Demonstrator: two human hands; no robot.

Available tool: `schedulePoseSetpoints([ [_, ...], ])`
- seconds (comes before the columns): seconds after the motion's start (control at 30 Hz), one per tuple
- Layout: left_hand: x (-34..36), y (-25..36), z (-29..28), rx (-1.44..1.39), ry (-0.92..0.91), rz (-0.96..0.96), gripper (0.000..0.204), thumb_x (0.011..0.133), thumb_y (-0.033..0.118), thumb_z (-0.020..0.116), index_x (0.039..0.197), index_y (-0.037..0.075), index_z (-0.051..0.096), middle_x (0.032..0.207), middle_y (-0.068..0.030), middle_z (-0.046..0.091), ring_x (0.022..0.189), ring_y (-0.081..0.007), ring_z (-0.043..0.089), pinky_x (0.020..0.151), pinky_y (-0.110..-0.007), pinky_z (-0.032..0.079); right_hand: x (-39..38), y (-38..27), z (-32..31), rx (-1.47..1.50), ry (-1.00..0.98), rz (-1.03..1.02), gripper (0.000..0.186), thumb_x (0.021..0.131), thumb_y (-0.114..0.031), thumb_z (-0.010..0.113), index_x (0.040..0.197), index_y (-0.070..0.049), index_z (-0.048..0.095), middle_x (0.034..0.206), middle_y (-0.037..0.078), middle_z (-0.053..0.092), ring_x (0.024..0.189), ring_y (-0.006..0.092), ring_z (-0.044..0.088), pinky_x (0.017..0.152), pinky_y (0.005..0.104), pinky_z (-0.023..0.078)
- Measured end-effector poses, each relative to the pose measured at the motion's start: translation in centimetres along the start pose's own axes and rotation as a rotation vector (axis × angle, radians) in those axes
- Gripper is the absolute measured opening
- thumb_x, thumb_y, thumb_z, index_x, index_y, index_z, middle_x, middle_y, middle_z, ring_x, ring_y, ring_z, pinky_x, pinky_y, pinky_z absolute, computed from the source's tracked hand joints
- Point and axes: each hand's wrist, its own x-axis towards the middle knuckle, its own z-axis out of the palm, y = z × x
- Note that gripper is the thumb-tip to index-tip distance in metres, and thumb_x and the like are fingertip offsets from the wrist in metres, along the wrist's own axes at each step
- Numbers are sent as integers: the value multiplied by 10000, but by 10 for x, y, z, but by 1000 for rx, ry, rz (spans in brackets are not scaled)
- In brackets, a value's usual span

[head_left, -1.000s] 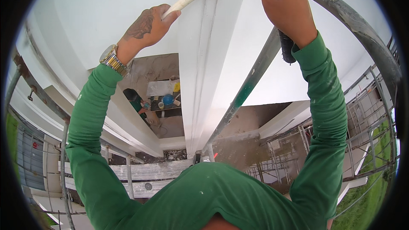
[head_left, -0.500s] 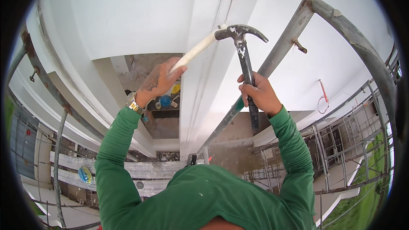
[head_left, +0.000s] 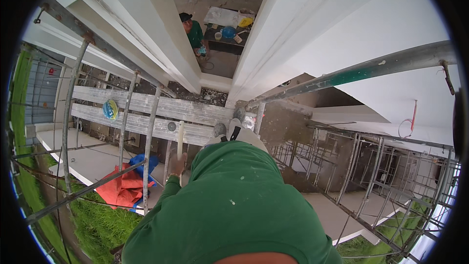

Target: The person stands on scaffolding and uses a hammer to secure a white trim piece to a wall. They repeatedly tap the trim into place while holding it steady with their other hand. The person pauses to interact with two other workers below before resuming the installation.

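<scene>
Low at my left side, my left hand (head_left: 177,163) is closed around a pale, straight stick (head_left: 180,137), which points up and away from it over the scaffold planks. Part of this hand sits behind a scaffold tube and my sleeve, and the exact kind of stick cannot be made out. My right hand and the black hammer do not show; my green-shirted body covers the lower middle of the view. Beyond my body, my shoes stand on the grey planks (head_left: 127,106).
A thick scaffold tube (head_left: 391,63) slants across the right, beside the white wall (head_left: 312,34). Upright tubes (head_left: 128,117) stand at left. A blue-yellow round object (head_left: 110,109) lies on the planks; red sheeting (head_left: 122,188) hangs lower. Below, a person (head_left: 194,32) is near a blue helmet-like object (head_left: 228,32).
My view has tipped downward. Both hands have left the wall; the left dropped to my side with the stick, while the right, which held the hammer, went out of sight.
</scene>
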Motion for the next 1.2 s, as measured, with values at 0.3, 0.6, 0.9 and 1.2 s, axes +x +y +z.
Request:
schedulePoseSetpoints([
  [0.3,42,-46,-6,-16,-44,-284,588,823,538,769,943,-32,689,730,-114,663,626,-240,643,566,-404,475,-3,-3,-26,-165,-31,-78,302,852,-258,693,991,10,707,786,164,688,711,317,694,664,466,550],
  [0.6,30,81,3,-133,-55,-268,462,846,491,781,881,50,648,563,3,519,446,-114,522,386,-302,374,42,-51,-89,-317,-19,-219,318,869,-283,673,1000,4,708,801,162,692,721,318,690,667,473,545],
  [0.9,-35,52,41,41,-16,-196,509,834,520,758,777,25,653,587,-51,584,479,-169,567,463,-366,437,59,-61,-125,-354,-47,-276,336,886,-308,653,1010,-1,709,816,160,696,731,319,687,669,480,541],
  [1.2,-57,43,34,-56,-149,-476,502,877,503,720,737,33,615,578,-30,541,449,-162,524,421,-351,430,68,-12,-116,-467,-102,-259,355,903,-332,633,1020,-6,710,831,158,700,741,320,683,671,487,536],
])
